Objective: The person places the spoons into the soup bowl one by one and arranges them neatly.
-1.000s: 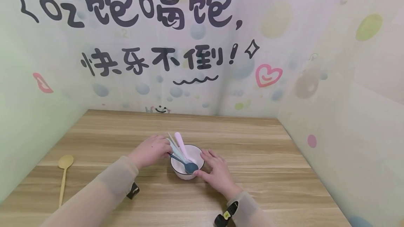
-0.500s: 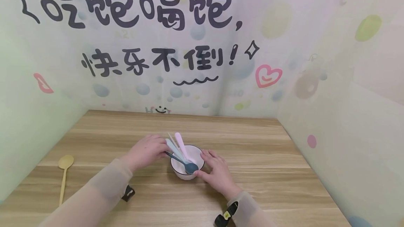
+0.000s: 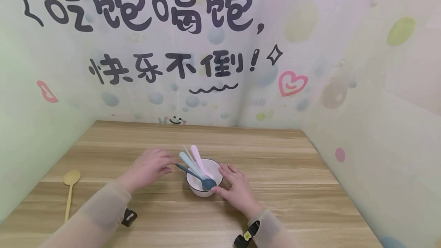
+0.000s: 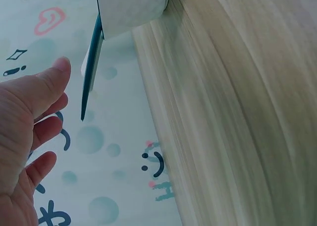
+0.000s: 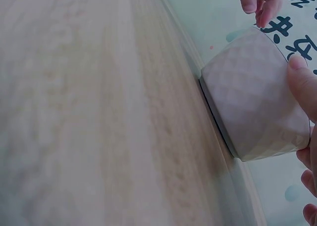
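Observation:
A white bowl (image 3: 203,193) with a dark rim stands mid-table in the head view. My right hand (image 3: 239,188) holds its right side, thumb by the near rim and fingers farther back. A dark blue spoon (image 3: 208,183) lies across the bowl, its handle sticking out leftward. Also leaning there are a light blue handle (image 3: 186,159), a pink handle (image 3: 195,152) and a thin pale pointed piece (image 3: 186,149); their lower ends are partly hidden. Left of the bowl, my left hand (image 3: 148,167) is bare, its fingers loosely bent. The left wrist view shows a gap between it and the spoon handle (image 4: 90,75).
A yellowish long-handled spoon (image 3: 71,177) lies on the wooden table (image 3: 293,186) at the left, its handle partly covered by my left sleeve. Walls enclose the table at the back and both sides; the back wall (image 3: 220,106) carries large dark lettering.
My left hand has let go of the dark blue spoon's handle and drawn back to the left. My right hand and the bowl stay in place.

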Demonstrator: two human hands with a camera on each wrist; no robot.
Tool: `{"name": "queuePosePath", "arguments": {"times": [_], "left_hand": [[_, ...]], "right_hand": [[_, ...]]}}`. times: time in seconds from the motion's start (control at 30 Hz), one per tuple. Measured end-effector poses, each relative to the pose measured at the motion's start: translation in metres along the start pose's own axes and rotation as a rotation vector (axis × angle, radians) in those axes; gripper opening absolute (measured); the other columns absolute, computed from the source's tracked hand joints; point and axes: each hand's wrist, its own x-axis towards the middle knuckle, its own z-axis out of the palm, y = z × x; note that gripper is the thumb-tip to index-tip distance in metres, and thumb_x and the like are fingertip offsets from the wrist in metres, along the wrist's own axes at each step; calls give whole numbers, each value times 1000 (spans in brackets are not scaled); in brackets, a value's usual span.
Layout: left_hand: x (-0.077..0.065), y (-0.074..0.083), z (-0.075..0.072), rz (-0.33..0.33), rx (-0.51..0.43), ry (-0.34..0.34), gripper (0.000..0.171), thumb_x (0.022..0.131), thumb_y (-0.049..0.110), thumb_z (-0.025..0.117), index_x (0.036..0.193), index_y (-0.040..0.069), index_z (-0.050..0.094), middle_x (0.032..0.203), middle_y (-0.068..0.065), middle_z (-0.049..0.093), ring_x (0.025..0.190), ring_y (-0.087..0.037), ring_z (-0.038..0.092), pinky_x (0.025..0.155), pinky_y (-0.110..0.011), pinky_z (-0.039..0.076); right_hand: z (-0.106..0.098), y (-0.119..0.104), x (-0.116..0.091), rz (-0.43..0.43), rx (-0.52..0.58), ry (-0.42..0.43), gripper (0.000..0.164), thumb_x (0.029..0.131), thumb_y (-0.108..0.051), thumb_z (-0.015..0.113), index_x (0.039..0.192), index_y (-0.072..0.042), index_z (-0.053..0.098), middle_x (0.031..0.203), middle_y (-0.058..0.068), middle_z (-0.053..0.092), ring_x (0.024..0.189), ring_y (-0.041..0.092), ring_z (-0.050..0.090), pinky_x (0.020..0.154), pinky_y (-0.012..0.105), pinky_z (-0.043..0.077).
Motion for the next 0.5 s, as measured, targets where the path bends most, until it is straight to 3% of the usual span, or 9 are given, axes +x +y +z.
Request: {"name": "queuePosePath", "arguments": {"times": [0.17,0.5], "left_hand": [[-9,-3,-3,-10,-5,51,23,73,16,82,94,9,73,94,-4,68,92,-27,62,82,-47,48],[-28,-7,-9,-50,-19,125,24,75,17,79,98,11,73,96,-3,70,92,-26,64,80,-48,47]], "right_hand": [[0,0,0,-4,-7,0,76,81,-55,69,136,-5,54,142,4,50,136,29,38,107,55,26],[1,0,0,-6,-8,4,75,80,-54,70,135,-5,55,141,5,51,136,29,38,107,55,27]]}}
